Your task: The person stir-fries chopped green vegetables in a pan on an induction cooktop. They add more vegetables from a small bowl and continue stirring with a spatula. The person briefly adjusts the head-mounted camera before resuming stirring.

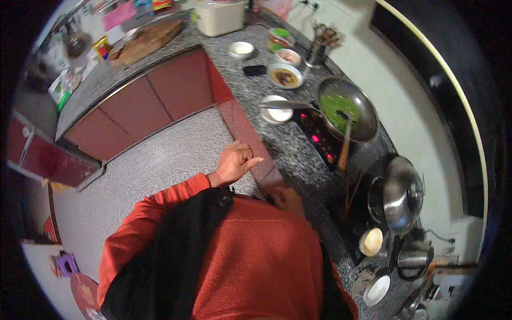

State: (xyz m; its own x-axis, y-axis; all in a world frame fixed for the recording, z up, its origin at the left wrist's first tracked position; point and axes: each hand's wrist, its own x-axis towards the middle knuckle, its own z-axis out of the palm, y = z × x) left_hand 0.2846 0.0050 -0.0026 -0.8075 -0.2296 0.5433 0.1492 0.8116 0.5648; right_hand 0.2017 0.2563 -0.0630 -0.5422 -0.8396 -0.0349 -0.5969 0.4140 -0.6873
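Observation:
My left hand (236, 162) hangs in front of my body over the floor, fingers curled and thumb pointing out, with no object seen in it. Dim and partly shaded, my right hand (289, 200) is low by the counter's edge; its fingers are unclear. Ahead on the right, a steel wok (366, 116) holds green leafy food (334, 106) on an induction cooktop (314, 134) with red lights. A wooden-handled spatula (345, 152) rests in the wok. The wok's long handle (286, 105) reaches over a white bowl (278, 115).
On the granite counter (248, 90) stand a bowl of brown liquid (285, 77), a green-lidded jar (280, 38), a utensil holder (317, 54) and a black phone-like object (255, 71). A domed metal lid (402, 196) and a yellowish bowl (372, 241) lie nearer. A wooden board (150, 42) is at back left.

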